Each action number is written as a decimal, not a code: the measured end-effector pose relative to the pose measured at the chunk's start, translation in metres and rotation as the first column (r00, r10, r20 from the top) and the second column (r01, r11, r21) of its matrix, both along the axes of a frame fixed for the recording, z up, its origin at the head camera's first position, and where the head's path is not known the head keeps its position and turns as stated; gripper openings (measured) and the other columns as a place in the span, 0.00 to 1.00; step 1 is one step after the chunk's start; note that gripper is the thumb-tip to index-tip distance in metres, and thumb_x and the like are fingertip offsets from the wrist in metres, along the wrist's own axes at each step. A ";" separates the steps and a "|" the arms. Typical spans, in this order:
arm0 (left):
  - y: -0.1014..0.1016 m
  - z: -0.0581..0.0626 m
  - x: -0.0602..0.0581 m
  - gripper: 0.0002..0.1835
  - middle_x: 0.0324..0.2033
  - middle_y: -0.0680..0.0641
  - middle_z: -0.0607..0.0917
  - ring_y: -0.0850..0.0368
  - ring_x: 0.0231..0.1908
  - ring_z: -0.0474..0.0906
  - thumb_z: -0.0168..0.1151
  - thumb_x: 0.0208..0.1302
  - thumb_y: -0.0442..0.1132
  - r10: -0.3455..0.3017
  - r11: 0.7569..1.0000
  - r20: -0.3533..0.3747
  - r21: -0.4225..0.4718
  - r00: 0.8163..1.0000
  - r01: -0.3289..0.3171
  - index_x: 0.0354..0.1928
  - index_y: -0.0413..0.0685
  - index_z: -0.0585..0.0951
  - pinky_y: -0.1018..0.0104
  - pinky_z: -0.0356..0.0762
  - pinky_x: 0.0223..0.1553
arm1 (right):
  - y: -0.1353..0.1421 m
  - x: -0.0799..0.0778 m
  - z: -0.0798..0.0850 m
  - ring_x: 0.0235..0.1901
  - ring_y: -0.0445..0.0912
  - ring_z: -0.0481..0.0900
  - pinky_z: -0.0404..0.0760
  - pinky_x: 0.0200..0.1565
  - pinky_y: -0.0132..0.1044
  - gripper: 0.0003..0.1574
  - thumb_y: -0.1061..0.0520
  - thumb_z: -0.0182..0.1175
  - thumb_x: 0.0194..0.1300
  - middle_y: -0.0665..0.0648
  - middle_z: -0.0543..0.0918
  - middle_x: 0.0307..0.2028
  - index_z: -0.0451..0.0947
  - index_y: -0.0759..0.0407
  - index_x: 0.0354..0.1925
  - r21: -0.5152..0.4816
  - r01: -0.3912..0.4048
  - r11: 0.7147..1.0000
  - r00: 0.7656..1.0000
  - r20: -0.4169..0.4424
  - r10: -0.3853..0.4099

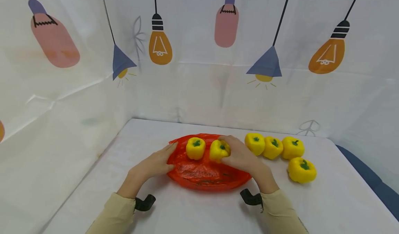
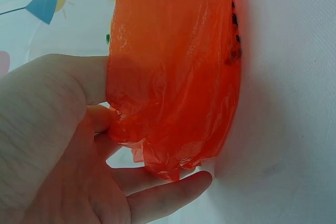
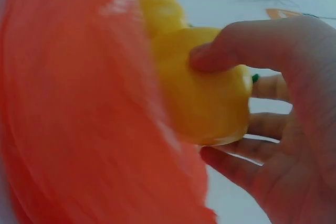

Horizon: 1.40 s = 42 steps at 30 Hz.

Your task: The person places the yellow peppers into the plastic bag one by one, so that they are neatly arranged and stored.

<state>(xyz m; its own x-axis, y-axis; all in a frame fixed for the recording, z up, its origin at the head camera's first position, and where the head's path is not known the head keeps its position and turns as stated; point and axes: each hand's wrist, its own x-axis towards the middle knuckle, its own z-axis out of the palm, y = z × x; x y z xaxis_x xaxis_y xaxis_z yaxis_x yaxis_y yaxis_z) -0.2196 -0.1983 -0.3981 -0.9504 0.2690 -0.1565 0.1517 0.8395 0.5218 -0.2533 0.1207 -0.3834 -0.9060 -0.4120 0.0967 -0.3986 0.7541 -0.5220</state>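
A red plastic bag [image 1: 199,173] lies on the white table. One yellow bell pepper [image 1: 195,148] with a green stem sits on it, left of centre. My left hand [image 1: 157,162] holds the bag's left end, and in the left wrist view the thumb and some fingertips go behind the red plastic [image 2: 173,77]. Over the bag's right half, my right hand [image 1: 240,156] grips a second yellow bell pepper [image 1: 219,150]. In the right wrist view the thumb presses this pepper [image 3: 205,103] from one side, with fingers round the other; the bag partly covers it.
To the right of the bag, several more yellow bell peppers stand on the table: three in a back row [image 1: 272,148] and one nearer pepper [image 1: 301,170]. A white sheet [image 1: 199,92] printed with lamps hangs behind the table [image 1: 199,213] and along its left side.
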 end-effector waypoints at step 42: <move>0.001 0.001 0.001 0.42 0.78 0.48 0.55 0.44 0.77 0.54 0.60 0.66 0.43 -0.009 1.000 -0.024 -0.020 1.000 0.009 0.79 0.52 0.53 0.39 0.57 0.74 | -0.015 -0.008 -0.017 0.64 0.49 0.71 0.73 0.67 0.55 0.48 0.50 0.69 0.60 0.51 0.70 0.69 0.59 0.48 0.73 -0.045 0.037 0.998 0.998 0.052 -0.034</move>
<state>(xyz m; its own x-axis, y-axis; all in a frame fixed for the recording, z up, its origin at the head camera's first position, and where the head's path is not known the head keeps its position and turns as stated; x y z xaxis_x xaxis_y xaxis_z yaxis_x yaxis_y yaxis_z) -0.2181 -0.1972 -0.3974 -0.9515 0.2744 -0.1390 0.1715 0.8483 0.5009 -0.2610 0.1056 -0.4001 -0.9242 -0.3757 0.0681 -0.3440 0.7418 -0.5757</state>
